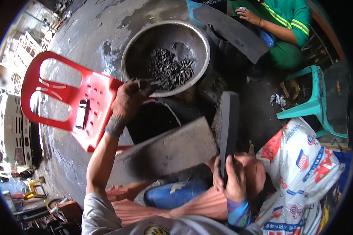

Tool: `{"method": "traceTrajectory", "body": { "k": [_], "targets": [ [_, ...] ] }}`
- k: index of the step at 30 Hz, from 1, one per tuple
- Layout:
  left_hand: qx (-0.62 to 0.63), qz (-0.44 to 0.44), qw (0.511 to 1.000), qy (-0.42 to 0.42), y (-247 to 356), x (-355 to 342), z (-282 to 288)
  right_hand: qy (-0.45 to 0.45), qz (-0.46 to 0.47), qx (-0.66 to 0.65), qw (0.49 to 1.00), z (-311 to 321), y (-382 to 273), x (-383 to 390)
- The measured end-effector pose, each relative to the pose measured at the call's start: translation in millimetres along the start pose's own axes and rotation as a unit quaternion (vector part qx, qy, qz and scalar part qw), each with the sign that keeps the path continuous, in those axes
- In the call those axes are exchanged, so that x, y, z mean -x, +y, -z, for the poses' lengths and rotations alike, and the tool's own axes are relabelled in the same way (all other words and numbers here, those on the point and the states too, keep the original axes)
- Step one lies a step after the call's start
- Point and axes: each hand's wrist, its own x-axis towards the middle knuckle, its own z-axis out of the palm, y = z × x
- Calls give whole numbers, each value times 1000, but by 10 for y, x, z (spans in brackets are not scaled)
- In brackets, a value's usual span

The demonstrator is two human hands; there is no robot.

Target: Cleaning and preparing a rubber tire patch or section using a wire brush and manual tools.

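My right hand [232, 180] grips the lower end of a long, broad, dark blade like a cleaver [228, 127], held upright by the right end of a thick wooden board [168, 150]. The board lies slanted in front of me over my legs, its middle darkened. My left hand [127, 98], sooty and with a grey band at the wrist, reaches over the near rim of a big metal basin [127, 62]. Its fingers stretch apart toward the small black pieces [170, 70] heaped inside; I see nothing clear in its grasp. A dark open container [153, 117] stands below that hand.
A red plastic chair [94, 129] with a phone [81, 113] on its seat stands left. Right are a teal stool [317, 94] and white printed sacks [298, 176]. A co-worker in green [282, 35] sits beyond a dark slab [231, 31]. A blue drum [176, 194] lies between my legs.
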Motion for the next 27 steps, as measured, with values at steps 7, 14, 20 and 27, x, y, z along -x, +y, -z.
{"method": "traceTrajectory", "body": {
  "k": [7,14,20,27],
  "targets": [
    [-283,-66,950,112,-71,2026,-260,23,118,250,961,-174,236,78],
    [-305,-85,932,173,-269,2332,-257,-57,124,217,967,-496,783,135],
    [-266,-114,934,208,-480,2376,-412,-79,88,280,953,-974,853,38],
    [-234,-83,949,195,-466,2263,-436,-13,207,421,883,-875,1410,-340]
  ]
}}
